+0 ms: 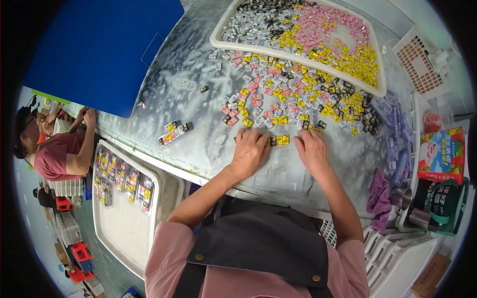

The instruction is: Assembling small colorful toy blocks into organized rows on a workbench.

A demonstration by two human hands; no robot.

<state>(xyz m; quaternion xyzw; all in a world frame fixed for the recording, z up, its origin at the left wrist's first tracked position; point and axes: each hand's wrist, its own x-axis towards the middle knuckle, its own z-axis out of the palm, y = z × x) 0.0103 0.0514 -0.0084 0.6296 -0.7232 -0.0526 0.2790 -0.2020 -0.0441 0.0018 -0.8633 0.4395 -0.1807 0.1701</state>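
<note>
A short row of small yellow and black printed blocks (279, 140) lies on the grey table between my hands. The fingers of my left hand (250, 153) are bent and closed over the left end of this row, hiding part of it. My right hand (314, 151) curls its fingertips onto small blocks at the edge of the loose pile (283, 92), just right of the row. Pink, white, yellow and black blocks make up that pile. Nearer me lies a clear plastic case (283, 180), faint against the tabletop. To the left sits a filled clear pack of blocks (174, 133).
A large white tray (298, 60) of colour-sorted blocks stands behind the pile. Clear plastic cases (396, 134) and a purple cloth (379, 198) lie at right. Lower left, a white tray (124, 238) holds several filled packs. A blue board (99, 49) and another person (59, 154) are at left.
</note>
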